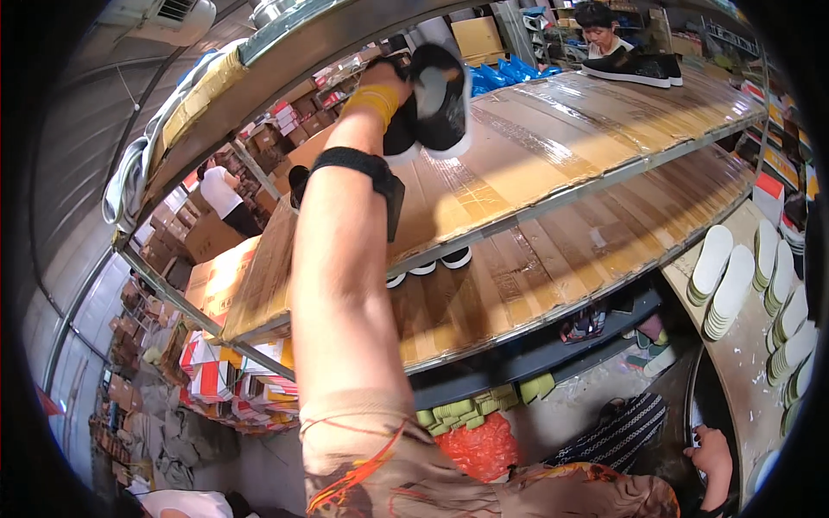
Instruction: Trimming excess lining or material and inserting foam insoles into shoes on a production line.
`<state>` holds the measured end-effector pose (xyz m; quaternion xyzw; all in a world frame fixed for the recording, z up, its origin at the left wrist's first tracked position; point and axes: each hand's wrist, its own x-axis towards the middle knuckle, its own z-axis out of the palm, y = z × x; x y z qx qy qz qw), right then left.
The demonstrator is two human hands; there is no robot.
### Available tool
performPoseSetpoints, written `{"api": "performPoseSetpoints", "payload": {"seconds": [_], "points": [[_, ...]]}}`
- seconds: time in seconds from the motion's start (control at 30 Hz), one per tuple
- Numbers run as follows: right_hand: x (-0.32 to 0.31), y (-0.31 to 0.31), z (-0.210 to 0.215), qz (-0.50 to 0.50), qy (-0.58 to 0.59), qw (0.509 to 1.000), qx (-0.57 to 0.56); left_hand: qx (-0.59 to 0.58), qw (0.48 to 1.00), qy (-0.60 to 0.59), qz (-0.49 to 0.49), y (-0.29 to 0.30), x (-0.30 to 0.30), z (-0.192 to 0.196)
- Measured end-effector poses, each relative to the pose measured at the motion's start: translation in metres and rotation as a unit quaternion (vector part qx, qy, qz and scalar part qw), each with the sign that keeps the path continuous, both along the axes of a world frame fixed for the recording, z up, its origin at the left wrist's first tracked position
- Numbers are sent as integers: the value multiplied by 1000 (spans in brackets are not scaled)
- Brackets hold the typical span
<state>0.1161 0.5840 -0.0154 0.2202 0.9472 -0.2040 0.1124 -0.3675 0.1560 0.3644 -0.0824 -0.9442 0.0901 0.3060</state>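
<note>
My left hand [377, 89] is raised to the upper cardboard-lined shelf [553, 129] and grips a black shoe with a white sole [436, 95] above the shelf's near left part. A yellow band sits at the wrist and a black strap around the forearm. My right hand [711, 456] is low at the bottom right, beside the edge of a work table [743, 371]; its fingers are partly hidden, and I cannot tell whether it holds anything. A pair of black shoes [635, 67] rests farther right on the same shelf.
More black shoes with white soles [427, 266] stand on the lower shelf. Stacks of white insoles [730, 289] cover the table at right. An orange bag [484, 449] and green pieces [458, 410] lie under the rack. One person stands behind the rack [600, 26], another among boxes at left [220, 192].
</note>
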Motion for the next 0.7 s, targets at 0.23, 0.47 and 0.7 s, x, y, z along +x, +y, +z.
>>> {"api": "performPoseSetpoints", "payload": {"seconds": [0.23,0.47,0.7], "points": [[-4,-2,-1,22,-32,999,24,45,993,-103,-39,40,-14,-46],[-2,-15,7,80,7,997,-4,22,763,-234,-602,231,183,-136],[107,0,-13,-44,13,999,-4,-206,451,-567,-658,286,335,-353]]}}
